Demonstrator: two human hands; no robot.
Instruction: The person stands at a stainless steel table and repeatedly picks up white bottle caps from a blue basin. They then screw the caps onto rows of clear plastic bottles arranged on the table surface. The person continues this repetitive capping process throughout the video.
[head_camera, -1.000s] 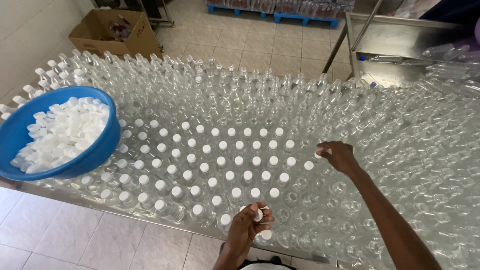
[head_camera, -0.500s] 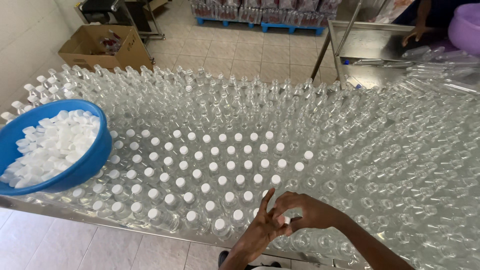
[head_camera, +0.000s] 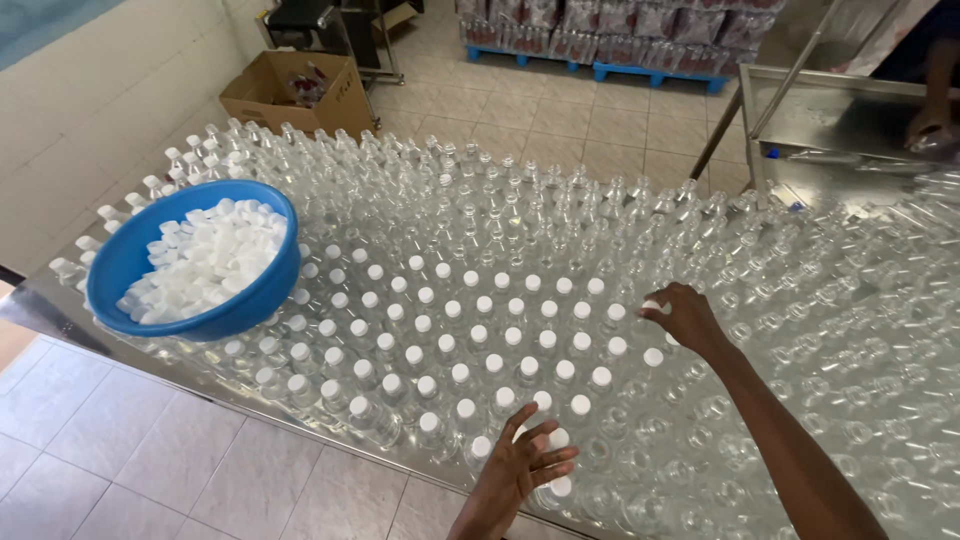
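Note:
Clear plastic bottles (head_camera: 560, 240) stand packed upright over a steel table. Those in the near left block wear white caps (head_camera: 480, 335); the rest are uncapped. My right hand (head_camera: 688, 318) reaches over the bottles, its fingertips pinching a white cap (head_camera: 651, 304) on a bottle neck at the edge of the capped block. At the near edge, my left hand (head_camera: 515, 468) hovers over capped bottles with its fingers spread. Its palm is hidden. A blue bowl (head_camera: 140, 262) heaped with loose white caps rests on the bottles at the left.
The table's near edge (head_camera: 300, 430) runs diagonally above a tiled floor. A cardboard box (head_camera: 290, 92) stands on the floor beyond the table. At the far right is a steel bench (head_camera: 830, 110) where another person's hand (head_camera: 930, 125) works. Wrapped bottle packs sit on blue pallets (head_camera: 640, 70).
Half a second ago my two hands met at the near edge. My right hand has since moved out and up to a bottle with a cap; my left hand stays near the edge.

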